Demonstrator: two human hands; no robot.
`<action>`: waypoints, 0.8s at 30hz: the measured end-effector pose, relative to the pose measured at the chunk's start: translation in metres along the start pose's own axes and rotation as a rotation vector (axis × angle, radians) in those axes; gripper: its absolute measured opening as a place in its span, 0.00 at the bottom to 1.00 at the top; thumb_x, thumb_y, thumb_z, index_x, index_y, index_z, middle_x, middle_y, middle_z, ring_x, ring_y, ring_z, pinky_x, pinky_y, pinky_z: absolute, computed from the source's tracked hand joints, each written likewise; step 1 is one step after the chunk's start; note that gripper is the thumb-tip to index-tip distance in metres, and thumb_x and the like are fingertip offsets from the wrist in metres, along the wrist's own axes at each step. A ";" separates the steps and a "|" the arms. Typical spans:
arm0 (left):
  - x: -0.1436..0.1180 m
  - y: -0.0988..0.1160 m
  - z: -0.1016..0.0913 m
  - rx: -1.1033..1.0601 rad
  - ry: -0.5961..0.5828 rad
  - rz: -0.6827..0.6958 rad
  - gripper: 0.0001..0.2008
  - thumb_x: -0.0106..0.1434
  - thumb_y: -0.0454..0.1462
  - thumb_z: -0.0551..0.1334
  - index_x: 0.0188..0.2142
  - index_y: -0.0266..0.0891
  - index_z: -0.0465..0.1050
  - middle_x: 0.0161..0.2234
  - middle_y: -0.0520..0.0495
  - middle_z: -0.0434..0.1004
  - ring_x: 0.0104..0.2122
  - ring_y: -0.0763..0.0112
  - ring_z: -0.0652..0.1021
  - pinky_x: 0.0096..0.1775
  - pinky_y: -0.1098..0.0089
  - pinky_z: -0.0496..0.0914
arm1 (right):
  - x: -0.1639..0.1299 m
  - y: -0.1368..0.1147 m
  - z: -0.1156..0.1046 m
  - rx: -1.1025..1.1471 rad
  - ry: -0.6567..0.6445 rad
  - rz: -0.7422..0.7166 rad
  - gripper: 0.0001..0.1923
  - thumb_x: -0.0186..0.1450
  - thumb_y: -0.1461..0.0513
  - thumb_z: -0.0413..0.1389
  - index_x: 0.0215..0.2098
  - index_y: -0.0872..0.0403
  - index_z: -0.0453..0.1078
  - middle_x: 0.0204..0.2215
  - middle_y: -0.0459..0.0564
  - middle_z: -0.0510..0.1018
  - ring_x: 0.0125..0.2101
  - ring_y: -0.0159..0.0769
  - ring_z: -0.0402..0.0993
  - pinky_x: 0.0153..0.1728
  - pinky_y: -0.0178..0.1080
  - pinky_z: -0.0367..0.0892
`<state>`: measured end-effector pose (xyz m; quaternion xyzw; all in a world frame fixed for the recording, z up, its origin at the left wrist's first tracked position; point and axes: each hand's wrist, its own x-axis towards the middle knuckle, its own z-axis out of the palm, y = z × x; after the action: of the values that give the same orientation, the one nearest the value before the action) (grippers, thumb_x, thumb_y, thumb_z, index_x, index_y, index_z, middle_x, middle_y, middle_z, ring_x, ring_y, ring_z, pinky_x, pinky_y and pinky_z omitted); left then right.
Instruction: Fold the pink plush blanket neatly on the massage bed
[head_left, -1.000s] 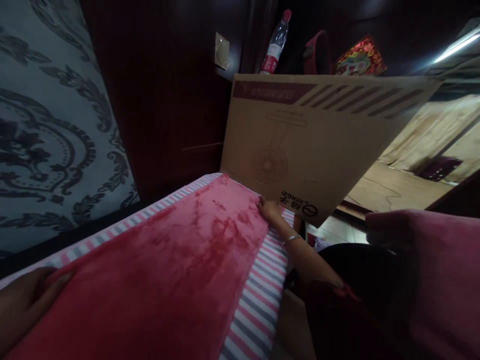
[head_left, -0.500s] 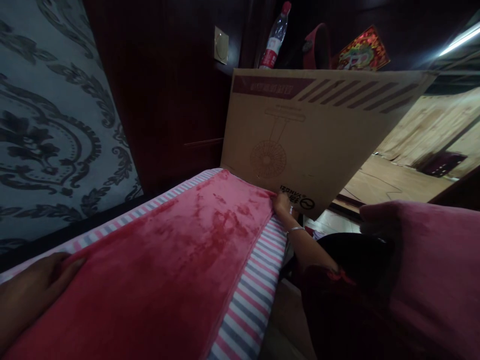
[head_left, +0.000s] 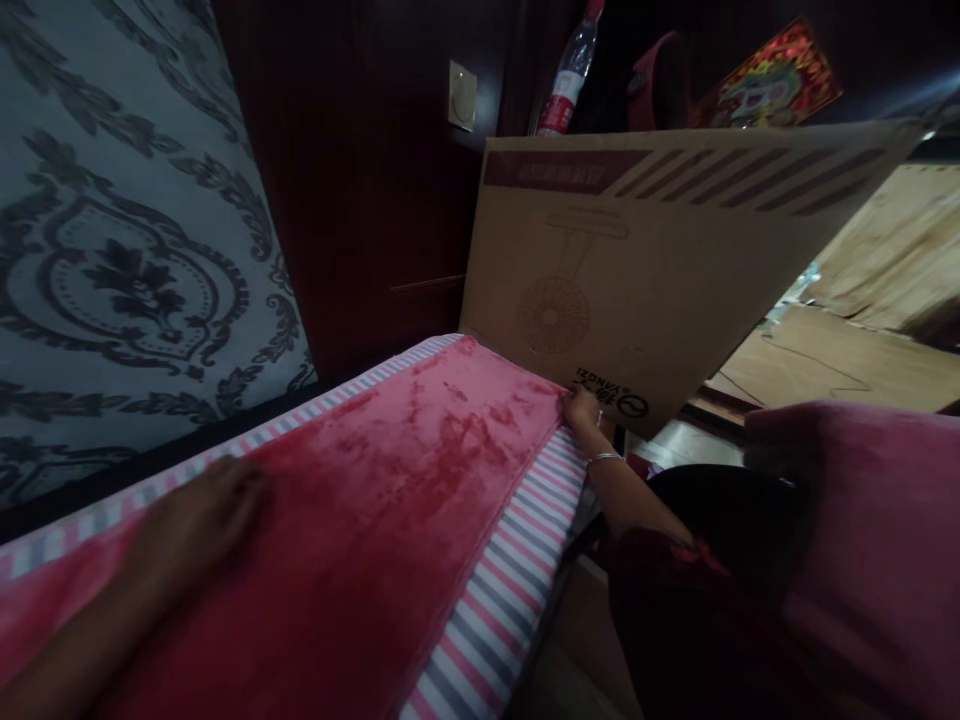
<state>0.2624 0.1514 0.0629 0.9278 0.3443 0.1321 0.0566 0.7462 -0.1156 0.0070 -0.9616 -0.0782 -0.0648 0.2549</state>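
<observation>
A red plush cloth [head_left: 420, 500] lies spread over a board covered in striped fabric [head_left: 510, 560], whose pink, white and grey stripes show along both sides. At the cloth's far right corner, my right hand [head_left: 581, 408] is closed on its edge, a silver bangle on the wrist. My left hand [head_left: 206, 510] is over the left part of the cloth, close to its left edge. Motion blurs its bent fingers, so I cannot make out whether they grip anything.
Past the far end stands a large cardboard box [head_left: 675, 270] with a fan drawing. A plastic bottle [head_left: 570, 75] and a red-gold decoration [head_left: 780, 80] show above it. Patterned wallpaper [head_left: 135, 260] is on the left. More pink cloth [head_left: 885, 540] hangs at right, beside a dark rounded object [head_left: 727, 510].
My left hand has moved forward and right, from the cloth's left edge onto its surface. The right hand stays at the far corner. The view has shifted slightly left.
</observation>
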 end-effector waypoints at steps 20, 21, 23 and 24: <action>-0.090 0.164 0.048 0.169 -0.408 0.399 0.24 0.60 0.25 0.48 0.48 0.39 0.75 0.47 0.39 0.78 0.46 0.57 0.77 0.48 0.57 0.72 | 0.015 0.003 -0.004 0.224 -0.017 0.077 0.16 0.68 0.65 0.55 0.53 0.57 0.74 0.47 0.60 0.79 0.47 0.42 0.76 0.47 0.39 0.70; -0.092 0.159 0.052 0.109 -0.351 0.429 0.23 0.62 0.27 0.49 0.51 0.41 0.74 0.50 0.41 0.78 0.47 0.59 0.77 0.50 0.58 0.72 | 0.015 0.002 -0.005 0.231 -0.002 0.060 0.18 0.68 0.66 0.54 0.54 0.56 0.74 0.48 0.59 0.79 0.47 0.42 0.76 0.47 0.37 0.69; -0.095 0.149 0.058 0.004 -0.246 0.465 0.21 0.65 0.32 0.51 0.54 0.44 0.72 0.53 0.45 0.77 0.50 0.61 0.77 0.53 0.59 0.72 | 0.017 0.002 -0.007 0.238 0.028 0.044 0.20 0.68 0.66 0.51 0.56 0.54 0.73 0.50 0.59 0.79 0.48 0.42 0.76 0.47 0.36 0.68; -0.095 0.145 0.059 -0.028 -0.224 0.465 0.20 0.65 0.34 0.52 0.54 0.45 0.72 0.53 0.46 0.78 0.49 0.61 0.77 0.52 0.60 0.72 | 0.017 0.003 -0.006 0.237 0.036 0.045 0.20 0.68 0.66 0.51 0.56 0.54 0.73 0.50 0.59 0.79 0.47 0.42 0.76 0.47 0.37 0.68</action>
<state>0.3002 -0.0215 0.0152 0.9900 0.1114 0.0429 0.0753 0.7627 -0.1193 0.0138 -0.9249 -0.0591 -0.0669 0.3696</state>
